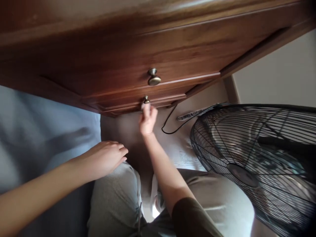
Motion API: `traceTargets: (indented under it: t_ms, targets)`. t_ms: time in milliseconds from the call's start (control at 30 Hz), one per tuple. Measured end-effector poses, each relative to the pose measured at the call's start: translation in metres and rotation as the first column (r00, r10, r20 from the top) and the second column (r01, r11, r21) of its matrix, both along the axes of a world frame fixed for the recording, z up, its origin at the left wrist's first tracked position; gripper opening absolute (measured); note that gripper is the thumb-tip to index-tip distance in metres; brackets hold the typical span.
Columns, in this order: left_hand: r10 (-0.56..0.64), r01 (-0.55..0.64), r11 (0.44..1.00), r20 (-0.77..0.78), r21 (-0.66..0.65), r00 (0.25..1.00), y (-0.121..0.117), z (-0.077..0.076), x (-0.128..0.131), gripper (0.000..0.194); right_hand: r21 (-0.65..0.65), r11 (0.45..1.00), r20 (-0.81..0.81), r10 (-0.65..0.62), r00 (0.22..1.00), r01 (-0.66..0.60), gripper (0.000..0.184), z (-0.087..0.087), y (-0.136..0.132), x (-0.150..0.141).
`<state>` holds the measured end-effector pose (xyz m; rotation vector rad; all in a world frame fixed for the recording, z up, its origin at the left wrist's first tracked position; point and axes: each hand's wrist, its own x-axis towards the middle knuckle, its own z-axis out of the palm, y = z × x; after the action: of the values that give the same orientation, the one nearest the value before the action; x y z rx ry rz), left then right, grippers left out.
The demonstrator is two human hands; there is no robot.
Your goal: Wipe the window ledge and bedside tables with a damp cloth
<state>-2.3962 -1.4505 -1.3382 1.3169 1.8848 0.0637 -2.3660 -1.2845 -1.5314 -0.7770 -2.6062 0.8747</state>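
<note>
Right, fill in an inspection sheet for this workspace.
Surface: glossy wooden drawer fronts; floor below partly shadowed.
Job's things: lower knob, at the right hand; upper knob, untouched.
Clutter: speckled item near the fan, identity unclear.
Grippers: right hand blurred, grip unclear; left hand over the left knee, palm hidden.
Cables: black cable, curving by the floor.
Surroundings: fan at right, blue fabric at left, pale wall beyond.

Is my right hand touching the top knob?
Apart: the head view shows bare wood and the lower knob between your right hand and the top knob.
</note>
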Motion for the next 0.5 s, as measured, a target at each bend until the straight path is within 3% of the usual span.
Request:
traceTargets:
  t_ms: [67,133,233,367,433,500]
  targets:
    - [-0.039,0.038,0.998,-0.024,-0.049,0.999,0.001,0.002,-0.002,0.025,-0.039,0.978,0.044,0.206,0.978,-0.204,0.051,0.005,-0.056,-0.012]
    - [-0.051,0.047,0.997,-0.061,-0.066,0.997,0.0,0.001,-0.004,0.024,-0.09,0.946,0.067,0.319,0.945,-0.312,0.051,0.013,-0.097,-0.023]
    - [-0.049,0.042,0.998,-0.121,-0.054,0.991,-0.002,-0.001,-0.008,0.022,-0.215,0.919,0.024,0.343,0.939,-0.33,0.054,0.019,-0.121,-0.031]
    - [-0.036,0.032,0.999,-0.204,-0.024,0.978,-0.005,-0.005,-0.008,0.022,-0.43,0.821,-0.188,0.326,0.927,-0.376,0.054,0.006,-0.09,-0.012]
    - [-0.028,0.028,1.0,-0.221,-0.005,0.975,-0.009,-0.008,-0.005,0.022,-0.472,0.864,-0.162,0.11,0.981,-0.174,0.057,-0.006,-0.057,0.006]
    - [-0.005,0.011,1.0,-0.212,0.027,0.977,-0.014,-0.014,-0.002,0.024,-0.424,0.884,-0.058,-0.241,0.969,0.195,0.062,-0.018,-0.018,0.023]
